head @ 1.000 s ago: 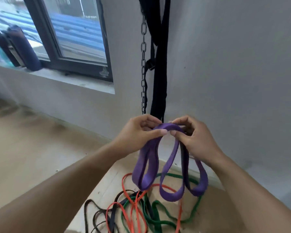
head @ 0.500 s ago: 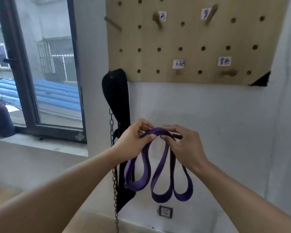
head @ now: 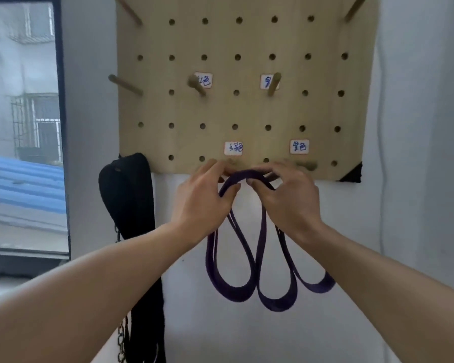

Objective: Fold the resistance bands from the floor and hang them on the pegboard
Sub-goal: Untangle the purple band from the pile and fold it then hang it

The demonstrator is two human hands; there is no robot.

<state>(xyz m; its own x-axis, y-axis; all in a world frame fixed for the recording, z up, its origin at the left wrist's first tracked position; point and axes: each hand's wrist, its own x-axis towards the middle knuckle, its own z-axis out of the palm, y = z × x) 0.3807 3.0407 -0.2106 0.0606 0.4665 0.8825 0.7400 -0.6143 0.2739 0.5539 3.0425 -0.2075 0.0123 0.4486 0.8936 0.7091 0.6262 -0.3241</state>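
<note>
Moved: purple resistance band [head: 249,176] raised to pegboard [head: 247,43] bottom edge.
Grip: left hand [head: 202,203], right hand [head: 291,203] pinching band top.
Risk: folds slipping apart, missing lower peg [head: 308,165].

White plaster wall [head: 417,127]. Dark-framed window [head: 60,127] at left, daylight entering; blue corrugated roof [head: 21,182] and grey building [head: 16,74] outside.

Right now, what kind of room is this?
Likely a home or small gym corner. A wooden pegboard with labelled pegs is mounted on the wall, both hands hold a folded purple resistance band below it, and a black strap with a chain hangs beside a window.
</note>
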